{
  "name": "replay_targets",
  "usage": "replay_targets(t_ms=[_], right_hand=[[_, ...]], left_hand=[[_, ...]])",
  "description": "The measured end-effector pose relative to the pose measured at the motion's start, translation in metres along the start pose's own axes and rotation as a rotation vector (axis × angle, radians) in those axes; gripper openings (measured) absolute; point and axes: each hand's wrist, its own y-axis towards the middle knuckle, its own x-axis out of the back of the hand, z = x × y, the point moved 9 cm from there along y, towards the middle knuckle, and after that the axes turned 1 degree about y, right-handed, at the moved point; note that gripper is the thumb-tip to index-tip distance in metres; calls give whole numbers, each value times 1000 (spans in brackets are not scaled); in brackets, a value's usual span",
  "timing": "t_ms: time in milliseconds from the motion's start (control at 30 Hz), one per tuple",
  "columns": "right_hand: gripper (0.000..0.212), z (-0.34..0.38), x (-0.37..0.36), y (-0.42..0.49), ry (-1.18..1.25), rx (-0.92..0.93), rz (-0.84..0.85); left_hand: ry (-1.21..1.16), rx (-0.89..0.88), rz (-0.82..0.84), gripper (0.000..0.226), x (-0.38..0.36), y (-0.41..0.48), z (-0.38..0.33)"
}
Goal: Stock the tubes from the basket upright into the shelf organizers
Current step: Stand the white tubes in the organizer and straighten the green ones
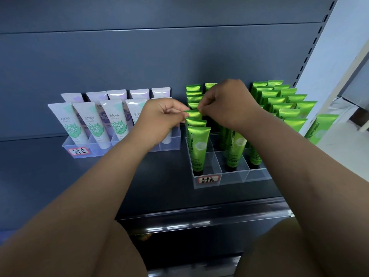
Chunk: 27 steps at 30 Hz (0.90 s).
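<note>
Two pinching grips at frame centre, left hand (159, 118) and right hand (225, 104) each holding a top corner of one green tube (193, 114), upright in clear organizer (231, 177), white tubes (89, 120) at left.

A shop: slotted gondola shelf (151, 172), labelled clear organizers (229, 178) of tubes (198, 144).

Arms stretched forward, left hand (162, 115) and right hand (226, 102) pinch the top of one green tube (193, 114).
</note>
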Motion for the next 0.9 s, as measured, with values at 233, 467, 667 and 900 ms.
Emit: replay_targets(t_ms=[233,467,667,900], right_hand=[[14,6,1,-2,-57,32,23],[10,23,27,-16,39,113,-80],[8,31,31,-27,82,109,-14],[9,28,19,-27,-35,91,97]], left_hand=[[12,-12,-19,16,3,-2,0],[37,-78,-175,14,24,-19,-14],[61,-114,-125,14,19,-29,-20],[60,-99,-72,11,9,-26,-16]])
